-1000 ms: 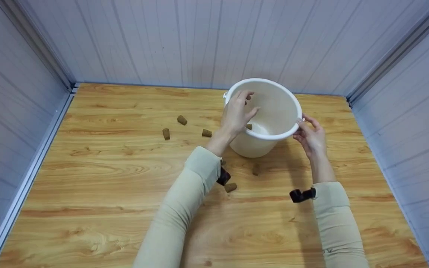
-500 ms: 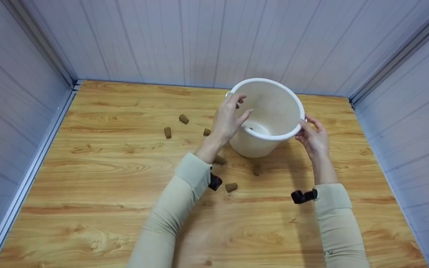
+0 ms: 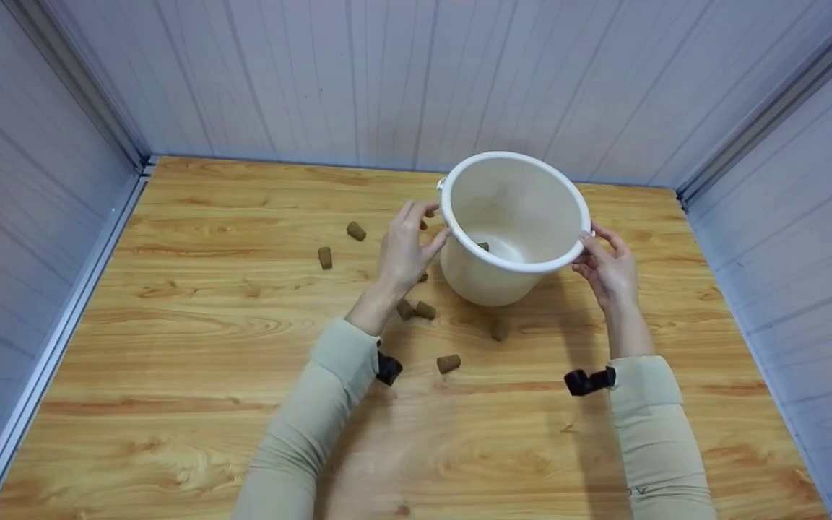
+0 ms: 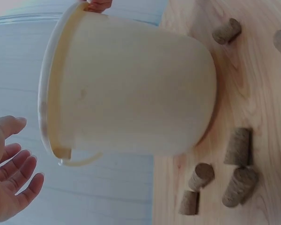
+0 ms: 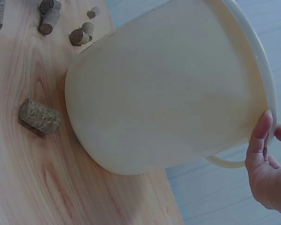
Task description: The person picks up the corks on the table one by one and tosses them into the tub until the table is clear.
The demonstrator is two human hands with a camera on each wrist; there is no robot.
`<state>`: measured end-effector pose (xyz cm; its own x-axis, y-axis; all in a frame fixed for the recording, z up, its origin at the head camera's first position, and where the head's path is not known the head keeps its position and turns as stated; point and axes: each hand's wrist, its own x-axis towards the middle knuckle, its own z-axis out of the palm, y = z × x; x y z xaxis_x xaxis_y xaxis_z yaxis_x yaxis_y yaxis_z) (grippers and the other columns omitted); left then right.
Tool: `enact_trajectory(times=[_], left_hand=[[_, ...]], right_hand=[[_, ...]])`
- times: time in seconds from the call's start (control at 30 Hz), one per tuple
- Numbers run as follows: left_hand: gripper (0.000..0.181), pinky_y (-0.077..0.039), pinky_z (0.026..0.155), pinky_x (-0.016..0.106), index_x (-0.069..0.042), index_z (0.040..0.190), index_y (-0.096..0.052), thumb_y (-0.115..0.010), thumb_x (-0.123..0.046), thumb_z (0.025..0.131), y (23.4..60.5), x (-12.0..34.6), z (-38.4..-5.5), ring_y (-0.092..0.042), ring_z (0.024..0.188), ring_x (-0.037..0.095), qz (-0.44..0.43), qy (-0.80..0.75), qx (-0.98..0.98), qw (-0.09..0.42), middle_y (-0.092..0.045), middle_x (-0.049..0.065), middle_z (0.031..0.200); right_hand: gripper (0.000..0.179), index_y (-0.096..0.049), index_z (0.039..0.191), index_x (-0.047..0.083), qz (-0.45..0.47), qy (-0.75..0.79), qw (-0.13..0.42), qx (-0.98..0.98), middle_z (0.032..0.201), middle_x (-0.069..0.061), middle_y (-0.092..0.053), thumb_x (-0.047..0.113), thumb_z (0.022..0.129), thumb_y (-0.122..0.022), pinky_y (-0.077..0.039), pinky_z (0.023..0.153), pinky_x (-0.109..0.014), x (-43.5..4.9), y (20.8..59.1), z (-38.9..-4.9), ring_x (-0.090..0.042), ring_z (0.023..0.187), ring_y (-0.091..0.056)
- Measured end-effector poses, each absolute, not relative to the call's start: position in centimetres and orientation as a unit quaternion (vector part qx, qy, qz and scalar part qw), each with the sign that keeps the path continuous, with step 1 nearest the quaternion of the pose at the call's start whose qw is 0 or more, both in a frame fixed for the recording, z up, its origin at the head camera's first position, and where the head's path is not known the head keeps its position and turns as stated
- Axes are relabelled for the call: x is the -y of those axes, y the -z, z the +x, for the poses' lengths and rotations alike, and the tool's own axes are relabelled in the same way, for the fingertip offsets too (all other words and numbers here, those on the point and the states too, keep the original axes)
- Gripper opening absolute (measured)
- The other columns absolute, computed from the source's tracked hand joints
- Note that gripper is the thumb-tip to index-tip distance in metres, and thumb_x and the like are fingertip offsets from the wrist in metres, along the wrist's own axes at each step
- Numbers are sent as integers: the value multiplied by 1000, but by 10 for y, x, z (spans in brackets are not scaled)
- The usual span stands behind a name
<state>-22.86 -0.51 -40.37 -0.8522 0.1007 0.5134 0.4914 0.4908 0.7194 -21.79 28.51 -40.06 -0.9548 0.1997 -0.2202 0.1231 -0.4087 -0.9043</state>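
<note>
A white bucket [image 3: 488, 278] stands on the wooden table with its mouth up. My right hand [image 3: 609, 274] pinches its rim at the right side, thumb and fingers on either side of the edge in the right wrist view. Just left of the bucket, my left hand [image 3: 405, 249] is held in the air beside the rim; its fingers are loosely bent, and the left wrist view shows the palm and fingers [image 4: 25, 171] with nothing in them. Inside the bucket lies a cork stopper [image 3: 483, 246], partly hidden by the near rim.
Several more cork stoppers lie about the table: one cork [image 3: 356, 230] at the back left, another cork [image 3: 448, 363] in front, and a cork [image 5: 40, 116] near the bucket's base. Panelled walls [image 3: 300, 79] close off the back and both sides.
My left hand has drawn back from over the bucket's mouth to the left, outside the rim. The right hand keeps its grip and the bucket has stayed in place.
</note>
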Motion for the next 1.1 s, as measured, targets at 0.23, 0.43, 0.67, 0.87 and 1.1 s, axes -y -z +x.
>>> enact_trajectory(times=[0.23, 0.43, 0.67, 0.87, 1.1], left_hand=[[34, -42, 76, 26, -1, 108, -56, -66, -17, 80, 421, 30, -229, -51, 89, 21, -156, 452, 852, 214, -55, 11, 102], [35, -42, 76, 29, 1, 110, -55, -65, -16, 81, 437, 52, -230, -49, 91, 23, -132, 441, 866, 196, -52, 13, 105], [39, -41, 81, 33, 2, 112, -53, -66, -16, 80, 456, 73, -232, -46, 97, 26, -101, 443, 877, 156, -49, 14, 106], [35, -37, 86, 37, 1, 109, -55, -66, -16, 80, 471, 92, -234, -44, 100, 27, -83, 443, 880, 149, -48, 13, 105], [41, -39, 81, 40, 7, 114, -51, -65, -13, 80, 486, 113, -233, -46, 96, 31, -41, 441, 888, 121, -44, 18, 110]], right_hand=[[28, -48, 109, 6, -146, -827, 25, 543, 58, -7, -57, 4, 83, -59, -46, 46, -23, -284, 400, -218, -15, 49, -55], [26, -48, 109, 6, -140, -825, 26, 547, 58, -7, -57, 4, 84, -58, -47, 46, -22, -284, 400, -217, -15, 49, -55], [27, -48, 110, 7, -145, -823, 32, 548, 59, -7, -57, 4, 85, -58, -46, 46, -22, -284, 401, -217, -15, 49, -55], [26, -47, 108, 6, -149, -823, 30, 547, 57, -7, -57, 4, 85, -57, -46, 46, -22, -284, 401, -218, -15, 48, -55], [25, -46, 108, 6, -151, -825, 26, 544, 56, -7, -56, 3, 85, -57, -46, 45, -22, -284, 401, -218, -15, 47, -55]])
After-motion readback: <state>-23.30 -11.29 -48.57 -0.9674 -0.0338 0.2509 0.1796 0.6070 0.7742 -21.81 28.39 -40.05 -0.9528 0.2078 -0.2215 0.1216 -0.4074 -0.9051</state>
